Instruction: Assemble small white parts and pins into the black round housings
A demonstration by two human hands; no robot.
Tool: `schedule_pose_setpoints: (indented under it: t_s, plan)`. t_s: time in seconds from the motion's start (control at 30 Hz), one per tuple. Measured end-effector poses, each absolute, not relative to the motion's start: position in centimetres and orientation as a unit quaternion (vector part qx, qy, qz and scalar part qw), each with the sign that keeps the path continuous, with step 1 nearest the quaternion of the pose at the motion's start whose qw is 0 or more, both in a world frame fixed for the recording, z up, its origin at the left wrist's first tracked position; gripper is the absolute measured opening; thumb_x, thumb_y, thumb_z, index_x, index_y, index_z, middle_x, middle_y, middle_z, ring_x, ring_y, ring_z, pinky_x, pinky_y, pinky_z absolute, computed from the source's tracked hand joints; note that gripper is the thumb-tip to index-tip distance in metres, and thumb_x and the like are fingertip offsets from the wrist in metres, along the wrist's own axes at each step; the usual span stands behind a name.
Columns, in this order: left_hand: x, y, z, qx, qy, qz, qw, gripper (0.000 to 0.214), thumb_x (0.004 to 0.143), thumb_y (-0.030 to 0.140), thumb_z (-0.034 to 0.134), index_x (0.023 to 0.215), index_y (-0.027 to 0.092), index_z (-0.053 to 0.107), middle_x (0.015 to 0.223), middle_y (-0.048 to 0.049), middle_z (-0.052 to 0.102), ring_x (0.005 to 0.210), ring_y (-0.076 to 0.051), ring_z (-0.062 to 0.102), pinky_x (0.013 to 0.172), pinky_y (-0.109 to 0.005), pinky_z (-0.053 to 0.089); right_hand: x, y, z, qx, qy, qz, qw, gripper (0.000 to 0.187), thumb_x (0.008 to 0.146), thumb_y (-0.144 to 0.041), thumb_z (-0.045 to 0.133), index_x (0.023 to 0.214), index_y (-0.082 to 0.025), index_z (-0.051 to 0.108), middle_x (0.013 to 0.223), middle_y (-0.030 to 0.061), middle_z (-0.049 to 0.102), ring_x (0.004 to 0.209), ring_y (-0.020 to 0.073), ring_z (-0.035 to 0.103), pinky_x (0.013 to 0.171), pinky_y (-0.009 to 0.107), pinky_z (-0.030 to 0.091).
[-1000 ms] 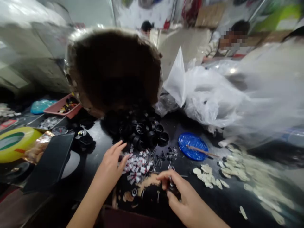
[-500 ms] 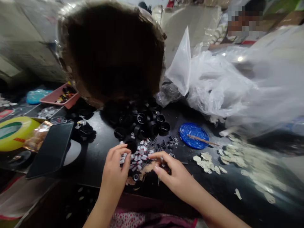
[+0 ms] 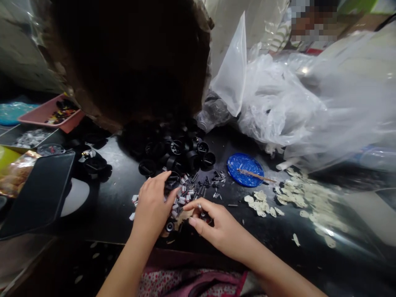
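Note:
My left hand (image 3: 156,202) is curled, thumb and fingers around a small black round cup (image 3: 173,178) that they partly hide. To its right, my right hand (image 3: 213,220) is bent with thumb and index finger near each other. A small dark, shiny piece (image 3: 203,213) shows inside its fingers, too hidden to name. Between and under the hands lies a pile of small white-grey cylinders (image 3: 182,198) with reddish ends. Several small springs (image 3: 202,191) and dark pins lie just beyond. A small black ring-shaped part (image 3: 169,227) sits between the wrists.
More black round cups (image 3: 188,159) are heaped before a large dark-mouthed container (image 3: 206,62). A blue lid (image 3: 246,170) with a thin stick, pale flat tabs (image 3: 261,204) and plastic bags (image 3: 278,107) are at right. A phone-like slab (image 3: 40,194) and pink tray (image 3: 69,121) stand left.
My left hand has moved forward onto the black cup, uncovering white-grey cylinders on its left. My right hand keeps its bent grip. The whole view has shifted, so the surroundings sit further left and higher.

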State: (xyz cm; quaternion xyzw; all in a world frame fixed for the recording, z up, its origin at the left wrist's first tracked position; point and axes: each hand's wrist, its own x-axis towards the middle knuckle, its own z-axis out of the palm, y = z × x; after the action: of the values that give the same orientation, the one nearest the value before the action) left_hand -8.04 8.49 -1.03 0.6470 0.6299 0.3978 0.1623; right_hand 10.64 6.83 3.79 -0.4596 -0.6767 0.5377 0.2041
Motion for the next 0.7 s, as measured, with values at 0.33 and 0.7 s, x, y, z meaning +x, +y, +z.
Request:
schedule_pose_setpoints:
  t_s: [0.33,0.7]
  plan:
    - [-5.2,1.1,-0.3,0.5,0.576,0.496,0.415,0.057,0.072,0.026,0.072,0.126,0.033,0.056,0.137,-0.0053,0.054,0.128,-0.03,0.046,0.104,-0.043,0.039,10.4,7.3,4.4,-0.482,-0.639,0.551,0.236,0.019,0.081,-0.035,0.063,0.089,-0.019,0.058,0.073,-0.0045,0.056,0.064,0.009,0.049,0.059,0.02,0.038]
    - [-4.7,1.2,-1.4,0.143,0.546,0.573,0.595,0.034,0.08,0.034,0.064,0.113,0.027,0.062,0.113,-0.0031,0.066,0.094,-0.022,0.067,0.086,-0.035,0.055,10.8,9.7,2.4,-0.492,-0.825,0.244,0.136,0.018,0.092,-0.03,0.052,0.099,-0.018,0.064,0.094,0.004,0.068,0.089,0.0176,0.061,0.083,0.034,0.036]
